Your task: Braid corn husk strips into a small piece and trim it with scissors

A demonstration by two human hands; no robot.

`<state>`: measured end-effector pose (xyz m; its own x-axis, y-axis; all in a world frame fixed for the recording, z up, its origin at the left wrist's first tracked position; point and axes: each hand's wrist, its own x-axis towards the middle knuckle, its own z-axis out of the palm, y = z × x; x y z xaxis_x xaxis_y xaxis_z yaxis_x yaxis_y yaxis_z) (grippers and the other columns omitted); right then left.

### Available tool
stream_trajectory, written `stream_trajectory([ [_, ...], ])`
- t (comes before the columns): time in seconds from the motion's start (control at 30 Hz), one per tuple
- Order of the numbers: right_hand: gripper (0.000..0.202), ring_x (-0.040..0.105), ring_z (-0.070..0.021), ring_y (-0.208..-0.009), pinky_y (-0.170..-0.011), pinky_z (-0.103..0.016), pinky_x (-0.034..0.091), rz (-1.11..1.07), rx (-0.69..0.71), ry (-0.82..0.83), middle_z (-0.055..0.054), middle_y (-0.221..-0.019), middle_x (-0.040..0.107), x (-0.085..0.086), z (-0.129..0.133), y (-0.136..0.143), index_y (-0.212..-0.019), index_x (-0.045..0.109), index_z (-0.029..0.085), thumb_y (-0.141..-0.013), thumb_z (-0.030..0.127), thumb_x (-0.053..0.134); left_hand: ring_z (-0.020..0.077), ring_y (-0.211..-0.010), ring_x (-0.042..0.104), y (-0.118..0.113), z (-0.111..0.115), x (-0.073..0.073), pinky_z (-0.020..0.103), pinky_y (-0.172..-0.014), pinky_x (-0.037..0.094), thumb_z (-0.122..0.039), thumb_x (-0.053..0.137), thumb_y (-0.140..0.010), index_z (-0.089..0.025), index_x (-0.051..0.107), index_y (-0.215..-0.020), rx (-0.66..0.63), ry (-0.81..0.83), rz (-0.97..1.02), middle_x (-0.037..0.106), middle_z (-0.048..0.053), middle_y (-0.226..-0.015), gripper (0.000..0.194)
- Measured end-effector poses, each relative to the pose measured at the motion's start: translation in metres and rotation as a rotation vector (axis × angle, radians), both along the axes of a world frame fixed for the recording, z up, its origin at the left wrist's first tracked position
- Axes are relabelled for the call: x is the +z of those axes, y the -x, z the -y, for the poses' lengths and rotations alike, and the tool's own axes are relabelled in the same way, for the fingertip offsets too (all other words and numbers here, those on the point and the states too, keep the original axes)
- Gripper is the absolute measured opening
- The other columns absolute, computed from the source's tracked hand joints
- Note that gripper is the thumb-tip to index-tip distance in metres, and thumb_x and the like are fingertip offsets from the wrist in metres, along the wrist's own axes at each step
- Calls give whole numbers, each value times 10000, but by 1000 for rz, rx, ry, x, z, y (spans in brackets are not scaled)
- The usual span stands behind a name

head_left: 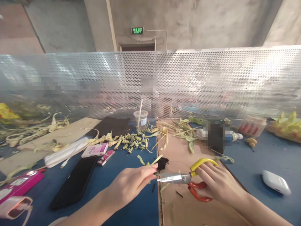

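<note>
My right hand (219,182) grips a pair of scissors (174,178) with one yellow and one red handle. Its blades point left, with the tips right at my left fingertips. My left hand (131,180) is closed in a pinch on a pale green plant strip (157,159), whose ends stick up past the fingers. Just behind those fingertips sits a black tangled clump (162,163); whether it touches the strip I cannot tell. Farther back lies a heap of small knotted green pieces (134,141). Loose pale leaves (164,135) are scattered beside it.
A black phone (75,182), a pink-and-white box (95,150), a white power bank (67,153) and a magenta device (22,185) lie leftward. A plastic cup (141,121) with a straw stands before the perforated metal screen (188,78). To the right rests a white earbud case (276,182).
</note>
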<state>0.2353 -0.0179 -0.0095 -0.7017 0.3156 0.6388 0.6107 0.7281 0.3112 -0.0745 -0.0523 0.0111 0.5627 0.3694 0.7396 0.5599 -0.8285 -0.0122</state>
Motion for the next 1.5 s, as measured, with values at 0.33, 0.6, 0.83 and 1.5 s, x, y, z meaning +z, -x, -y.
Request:
stream_trajectory([
  [0.33,120,560,-155,-624,-581,-261,399,56,-19,2,-38,-696,602,-1,0,-1,-820,555,177,-841,253,465,105,-839,675,-4,4,10,164,-816,537,-117,610,-788,-170,530,-1095,29,-51,-7,703,9,-1004,321],
  [0.6,82,535,-172,-610,-578,-283,400,76,-24,12,-43,-683,578,-1,3,4,-816,532,156,-800,200,465,93,-856,667,-3,4,8,154,-807,533,-109,613,-788,-172,519,-1117,6,-51,-4,701,2,-1003,349],
  [0.83,124,547,-173,-605,-561,-276,382,90,-31,17,-43,-684,583,1,4,4,-826,531,156,-844,189,413,94,-603,660,1,-1,-5,187,-627,565,-146,582,-817,-189,415,-1252,40,64,-7,721,13,-896,469],
  [1.5,101,498,-178,-565,-556,-295,392,72,-11,56,-32,-653,561,-1,3,6,-776,516,164,-808,241,460,90,-643,662,-1,1,-4,182,-666,558,-188,512,-860,-177,406,-1260,29,22,-18,719,30,-904,414],
])
